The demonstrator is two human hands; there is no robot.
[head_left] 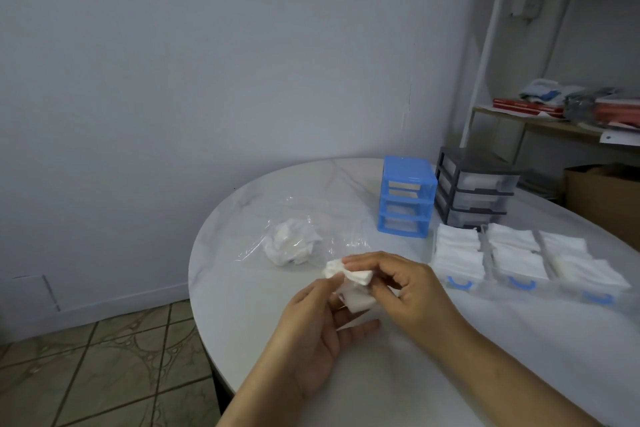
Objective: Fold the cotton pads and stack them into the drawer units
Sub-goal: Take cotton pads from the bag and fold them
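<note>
From your head camera, your left hand (322, 326) and right hand (405, 282) meet above the white bench (398, 367), both grips curled and pinching the same small bunch of cotton pads (353, 282) between them. A clear bag of loose pads (292, 243) lies just beyond your fingers. To your right, three pulled-out drawers (519, 263) hold stacked pads, in front of the blue drawer unit (407, 196) and the black drawer unit (474, 189).
</note>
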